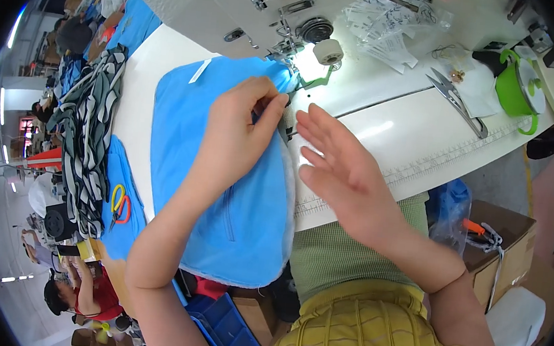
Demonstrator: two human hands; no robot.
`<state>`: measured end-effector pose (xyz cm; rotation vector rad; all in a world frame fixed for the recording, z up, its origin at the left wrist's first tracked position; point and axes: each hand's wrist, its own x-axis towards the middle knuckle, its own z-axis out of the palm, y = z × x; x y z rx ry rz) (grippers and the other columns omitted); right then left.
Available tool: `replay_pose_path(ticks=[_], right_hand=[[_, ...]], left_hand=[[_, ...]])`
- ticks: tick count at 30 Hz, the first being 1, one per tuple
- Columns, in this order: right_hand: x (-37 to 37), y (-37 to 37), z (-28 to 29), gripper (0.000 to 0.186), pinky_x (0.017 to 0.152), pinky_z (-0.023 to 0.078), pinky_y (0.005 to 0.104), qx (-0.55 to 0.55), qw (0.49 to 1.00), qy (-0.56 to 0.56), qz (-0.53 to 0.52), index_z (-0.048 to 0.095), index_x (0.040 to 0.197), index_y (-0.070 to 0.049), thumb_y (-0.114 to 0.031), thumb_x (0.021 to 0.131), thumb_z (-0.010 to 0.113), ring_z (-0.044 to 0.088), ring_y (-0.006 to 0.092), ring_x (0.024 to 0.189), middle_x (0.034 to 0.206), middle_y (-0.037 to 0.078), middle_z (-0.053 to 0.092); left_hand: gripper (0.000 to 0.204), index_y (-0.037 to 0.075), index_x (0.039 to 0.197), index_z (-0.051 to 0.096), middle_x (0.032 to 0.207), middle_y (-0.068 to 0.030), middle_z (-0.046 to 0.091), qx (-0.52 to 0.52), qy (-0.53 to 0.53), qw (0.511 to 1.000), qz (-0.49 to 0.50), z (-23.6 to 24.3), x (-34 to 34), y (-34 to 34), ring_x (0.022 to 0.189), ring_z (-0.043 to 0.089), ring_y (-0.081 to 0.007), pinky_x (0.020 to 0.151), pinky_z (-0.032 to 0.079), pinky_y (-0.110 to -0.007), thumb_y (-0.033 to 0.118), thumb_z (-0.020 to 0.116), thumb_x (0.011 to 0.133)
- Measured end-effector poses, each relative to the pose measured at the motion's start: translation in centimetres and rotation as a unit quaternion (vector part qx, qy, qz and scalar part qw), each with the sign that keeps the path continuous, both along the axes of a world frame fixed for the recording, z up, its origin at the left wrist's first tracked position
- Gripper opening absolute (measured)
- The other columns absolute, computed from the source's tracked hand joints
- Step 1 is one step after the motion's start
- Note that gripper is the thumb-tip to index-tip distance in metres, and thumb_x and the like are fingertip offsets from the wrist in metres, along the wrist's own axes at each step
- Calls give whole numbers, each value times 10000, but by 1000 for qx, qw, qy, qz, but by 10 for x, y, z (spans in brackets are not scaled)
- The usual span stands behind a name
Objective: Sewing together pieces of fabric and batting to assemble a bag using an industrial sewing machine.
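A blue fabric piece point(182, 125) with a pale fuzzy edge and a small white label point(200, 71) lies on the white sewing machine table, its lower part hanging over the front edge. Its far corner is bunched beside the sewing machine's lit needle area point(293, 62). Over the cloth, my left hand point(242, 124) is closed, thumb and finger pinched near the right edge; whatever lies between the tips is hidden. My right hand point(349, 173) is open just right of the cloth, fingers stretched toward the needle area, holding nothing.
Metal scissors point(458, 103) and a green lidded pot point(520, 85) stand at the right. Printed slips in plastic point(395, 28) lie behind. At left are striped fabric strips point(86, 136) and colored-handled snips point(118, 206) on blue cloth. A blue crate point(227, 327) sits below. People work farther left.
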<state>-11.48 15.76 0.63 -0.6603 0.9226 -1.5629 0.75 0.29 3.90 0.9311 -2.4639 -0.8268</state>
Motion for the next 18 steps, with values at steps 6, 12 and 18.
replay_pose_path(ticks=[6,12,18], right_hand=[[-2,-30,9,681,1228,333,409,-19,956,-282,80,313,1576,64,-25,957,580,401,239,1473,1581,176,406],[-3,-25,-3,520,1138,416,358,42,868,-472,152,439,1486,8,-71,985,557,542,192,1303,1395,108,577],[-18,17,14,507,966,516,369,162,971,-135,110,443,1488,21,-91,1017,594,628,161,1084,1195,71,648]], left_hand=[[116,-19,879,618,820,-159,634,-44,32,998,-19,-1,-4,3,719,615,-323,658,490,-406,42,682,954],[81,1,931,655,763,-106,610,-106,-65,988,-89,7,-7,0,674,578,-208,650,464,-331,55,707,963],[151,27,933,669,881,-124,644,3,-43,999,-25,5,-5,11,790,626,-333,695,512,-424,109,787,888]])
